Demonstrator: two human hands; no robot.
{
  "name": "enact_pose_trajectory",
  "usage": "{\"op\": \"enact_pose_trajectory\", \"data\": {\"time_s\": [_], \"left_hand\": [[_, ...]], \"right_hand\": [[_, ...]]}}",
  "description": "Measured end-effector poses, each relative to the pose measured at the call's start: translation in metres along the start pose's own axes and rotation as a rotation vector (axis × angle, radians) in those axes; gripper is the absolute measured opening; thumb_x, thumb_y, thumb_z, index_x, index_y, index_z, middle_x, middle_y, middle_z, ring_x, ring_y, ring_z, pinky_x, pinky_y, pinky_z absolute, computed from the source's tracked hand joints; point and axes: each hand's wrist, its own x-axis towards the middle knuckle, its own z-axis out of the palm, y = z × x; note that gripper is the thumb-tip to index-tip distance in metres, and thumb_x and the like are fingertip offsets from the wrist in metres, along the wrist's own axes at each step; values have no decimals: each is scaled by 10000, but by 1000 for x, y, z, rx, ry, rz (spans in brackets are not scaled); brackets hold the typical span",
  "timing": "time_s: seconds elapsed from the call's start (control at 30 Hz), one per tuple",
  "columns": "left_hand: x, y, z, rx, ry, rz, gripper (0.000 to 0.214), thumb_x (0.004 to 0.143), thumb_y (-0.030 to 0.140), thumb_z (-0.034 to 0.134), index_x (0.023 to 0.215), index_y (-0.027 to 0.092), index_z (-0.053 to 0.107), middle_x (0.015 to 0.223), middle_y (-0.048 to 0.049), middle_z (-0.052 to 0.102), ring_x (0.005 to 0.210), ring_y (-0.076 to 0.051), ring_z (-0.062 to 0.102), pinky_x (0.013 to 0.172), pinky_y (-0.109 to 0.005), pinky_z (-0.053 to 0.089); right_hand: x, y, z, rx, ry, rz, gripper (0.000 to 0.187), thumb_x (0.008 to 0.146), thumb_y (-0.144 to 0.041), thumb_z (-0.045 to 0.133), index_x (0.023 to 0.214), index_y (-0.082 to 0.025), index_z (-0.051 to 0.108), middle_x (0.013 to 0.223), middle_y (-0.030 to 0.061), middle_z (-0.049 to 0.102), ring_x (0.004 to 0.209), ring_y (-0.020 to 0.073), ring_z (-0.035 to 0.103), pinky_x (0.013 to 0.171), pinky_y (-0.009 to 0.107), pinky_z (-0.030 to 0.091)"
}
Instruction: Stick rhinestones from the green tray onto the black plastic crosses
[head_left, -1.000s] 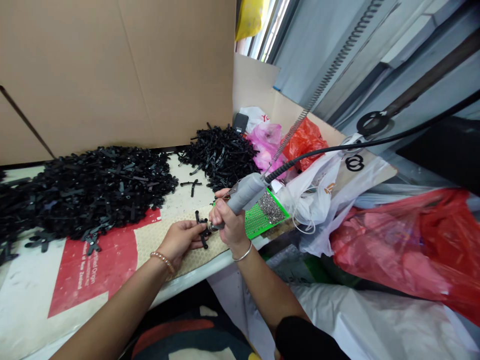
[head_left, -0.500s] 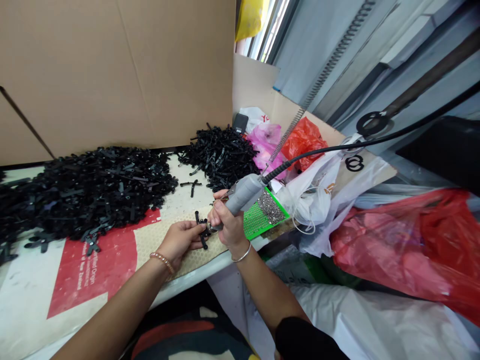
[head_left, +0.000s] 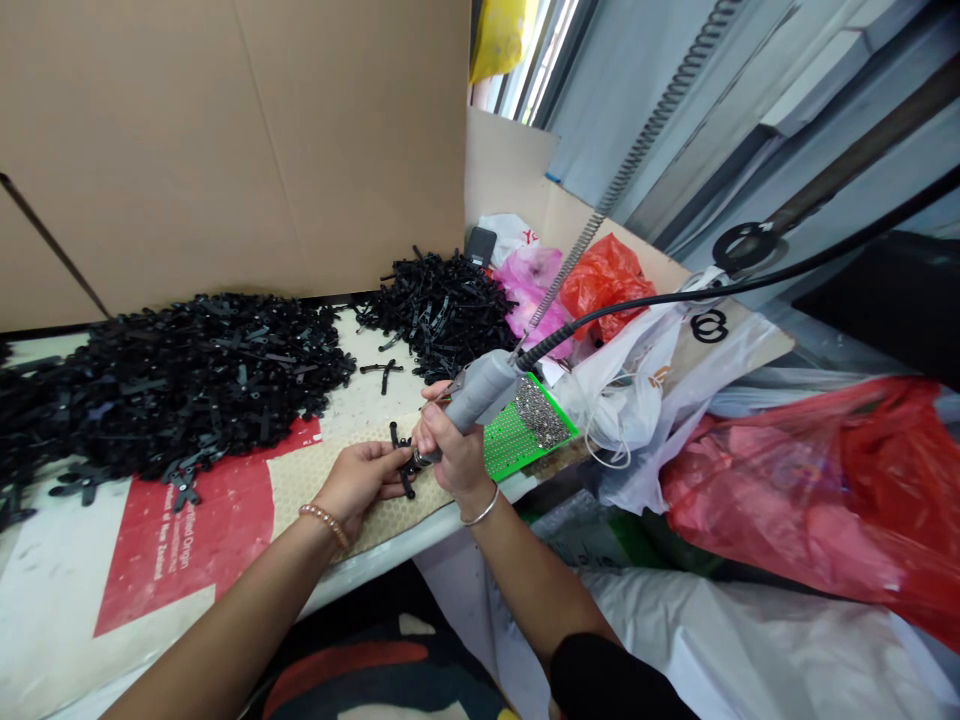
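Observation:
My left hand pinches a small black plastic part with bar-like arms over the honeycomb-textured mat. Wrapped in my right hand is a grey electric screwdriver, tilted, its tip down at the middle of the black part. Fingers hide the exact point of contact. A black cable and a coiled spring run from the tool's rear end. Just right of my right hand lies a green perforated tray with a heap of small metal screws.
A large pile of black plastic parts covers the table's left side, and a second pile lies further back. One loose crossed part rests between them. Plastic bags crowd the right. Cardboard stands behind.
The rear of the screwdriver has dipped very slightly to the left, along with my right hand. My left hand and the black part have stayed in place.

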Motion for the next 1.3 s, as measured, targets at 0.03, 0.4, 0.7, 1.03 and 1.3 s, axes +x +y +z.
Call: {"op": "enact_pose_trajectory", "data": {"time_s": [0.03, 0.4, 0.7, 1.03, 1.3], "left_hand": [[1, 0, 0, 1, -2, 3, 218, 648, 221, 805, 678, 98, 628, 645, -56, 674, 577, -126, 636, 532, -212, 542], [3, -2, -2, -39, -1, 20, 229, 613, 184, 805, 577, 120, 588, 540, -16, 632, 481, -109, 593, 524, -233, 549], [3, -1, -1, -10, 26, 5, 251, 640, 108, 773, 486, 132, 577, 482, -5, 611, 442, -99, 569, 494, -206, 514], [1, 3, 0, -9, 4, -44, 121, 770, 67, 670, 653, 95, 655, 657, -68, 707, 548, -114, 651, 515, -187, 542], [-2, 2, -4, 7, -8, -27, 46, 707, 77, 713, 745, 82, 687, 738, -99, 732, 620, -142, 682, 549, -197, 563]], "right_hand": [[0, 1, 0, -6, -6, 2, 263, 781, -373, 669, 917, -217, 507, 467, -113, 407, 379, 78, 379, 432, 217, 373], [3, 13, -12, -32, -238, 2, 241, 824, -385, 670, 908, -209, 528, 499, -103, 434, 378, 67, 383, 425, 213, 352], [5, 10, -14, -86, -435, 125, 315, 788, -465, 688, 877, -203, 539, 529, -87, 457, 398, 70, 414, 411, 206, 358], [9, -25, -29, 2, 32, -104, 232, 787, -341, 682, 932, -211, 557, 454, -121, 385, 374, 64, 360, 440, 200, 377], [9, -16, -70, -185, 253, -79, 259, 733, -359, 706, 882, -199, 566, 449, -111, 418, 373, 75, 377, 407, 204, 354]]}}
